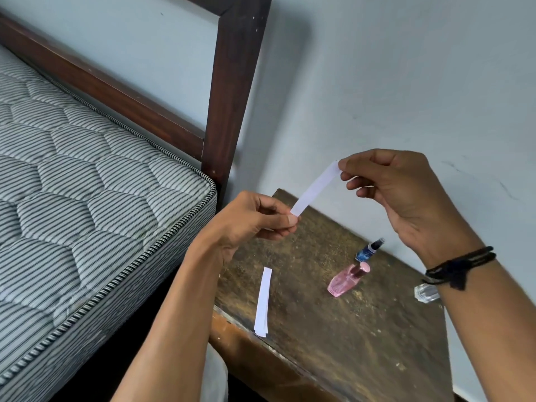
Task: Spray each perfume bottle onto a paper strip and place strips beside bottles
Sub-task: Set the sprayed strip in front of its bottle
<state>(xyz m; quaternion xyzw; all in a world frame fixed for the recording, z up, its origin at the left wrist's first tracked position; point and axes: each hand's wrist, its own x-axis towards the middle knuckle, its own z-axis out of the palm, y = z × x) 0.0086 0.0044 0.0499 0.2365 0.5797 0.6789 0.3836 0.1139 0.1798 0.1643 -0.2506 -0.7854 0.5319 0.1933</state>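
1. Wooden table, worn top, sits right below you. A small stack of spare strips lies flat on its left side, near end at the front edge.
2. Pink bottle, pink cap on, stands mid-table, well apart from the stack. Clear bottle stands to its right, partly hidden behind your right wrist and its black wristband.
3. Blue bottle, dark cap, stands just behind the pink one, near the wall.
4. Your left hand pinches the lower end of one paper strip between thumb and fingertips, other fingers curled.
5. Your right hand pinches the strip's upper end. The strip runs taut and slanted between both hands, in the air above the table's far corner, touching no bottle.
6. Striped mattress to the left, dark bed frame behind it, pale wall beyond.
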